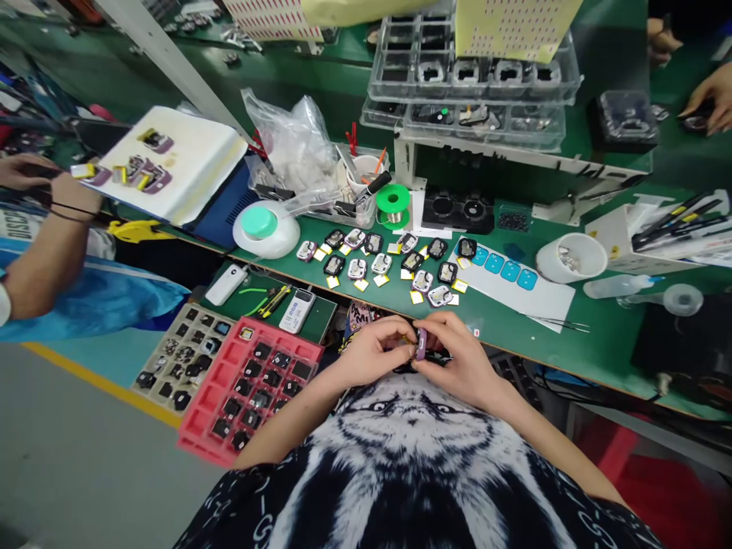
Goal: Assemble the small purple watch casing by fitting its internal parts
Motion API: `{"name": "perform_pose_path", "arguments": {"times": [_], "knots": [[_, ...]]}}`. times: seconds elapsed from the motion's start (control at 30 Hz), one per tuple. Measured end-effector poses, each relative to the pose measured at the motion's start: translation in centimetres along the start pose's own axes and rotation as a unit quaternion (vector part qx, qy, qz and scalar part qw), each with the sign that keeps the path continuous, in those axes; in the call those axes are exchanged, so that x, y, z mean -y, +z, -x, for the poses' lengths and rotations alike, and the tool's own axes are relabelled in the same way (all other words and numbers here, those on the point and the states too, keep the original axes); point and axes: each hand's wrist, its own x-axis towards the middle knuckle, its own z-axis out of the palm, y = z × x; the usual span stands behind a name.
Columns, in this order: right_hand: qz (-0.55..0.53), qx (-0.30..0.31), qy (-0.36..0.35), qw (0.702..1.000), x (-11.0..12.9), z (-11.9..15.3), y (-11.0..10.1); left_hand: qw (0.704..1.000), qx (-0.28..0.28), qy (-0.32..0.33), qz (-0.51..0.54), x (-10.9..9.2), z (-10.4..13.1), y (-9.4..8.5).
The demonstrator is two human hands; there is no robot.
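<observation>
Close to my body, at the bench's front edge, my left hand [380, 351] and my right hand [457, 358] meet around a small purple watch-like case [422, 344]. The right fingers pinch the case from the right side. My left thumb and fingertips press together at its left side, on a small yellowish part that is mostly hidden. Just beyond my hands, several small watch-like cases [422, 281], black, white and purple, lie on the green bench [503, 324] with yellow-edged tabs.
A pink tray [214, 357] of black parts stands at the lower left, by a beige tray [158, 352]. Behind are a white bottle [273, 238], a green spool [393, 200] and a white cup [572, 258]. Another person's arm [40, 252] is at left.
</observation>
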Motion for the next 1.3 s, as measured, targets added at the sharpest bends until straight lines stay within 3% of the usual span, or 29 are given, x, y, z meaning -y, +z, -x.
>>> {"name": "perform_pose_path", "arguments": {"times": [0.1,0.33,0.43,0.5,0.67,0.87,1.0,1.07,1.1,1.17,1.3], "knots": [[-0.009,0.011,0.007,1.000,0.1,0.0,0.2,1.000,0.009,-0.011,0.004,-0.1,-0.2,-0.1],[-0.020,0.028,0.014,0.999,-0.4,-0.2,0.9,0.985,0.017,-0.069,0.155,1.5,-0.2,-0.3],[-0.008,0.022,0.014,1.000,0.1,-0.1,1.5,0.984,-0.009,-0.101,0.148,2.0,0.7,-0.2],[0.007,0.049,0.013,0.999,0.2,-0.2,1.5,0.982,-0.039,-0.121,0.138,2.2,1.0,-0.3],[0.061,0.069,0.027,0.995,-0.4,-0.3,0.7,0.951,-0.126,-0.167,0.226,2.5,0.4,-0.2],[0.098,0.080,0.024,0.992,0.3,0.3,0.6,0.960,-0.103,-0.177,0.190,2.6,0.4,0.3],[0.104,0.077,-0.017,0.991,-0.1,1.0,-2.2,0.954,-0.048,-0.187,0.229,2.3,-0.1,0.0],[0.140,-0.023,-0.003,0.990,-0.9,2.4,-5.6,0.946,-0.016,-0.178,0.270,1.9,-0.4,-0.1],[0.185,-0.108,0.020,0.977,-1.3,3.3,-7.8,0.943,-0.006,-0.169,0.288,1.6,-0.5,-0.1],[0.320,-0.273,0.090,0.903,-2.4,5.6,-12.9,0.936,-0.002,-0.148,0.319,1.2,-0.7,0.1],[0.566,-0.352,0.258,0.699,-6.2,8.8,-22.7,0.922,0.010,-0.122,0.366,0.7,-1.4,0.8]]}}
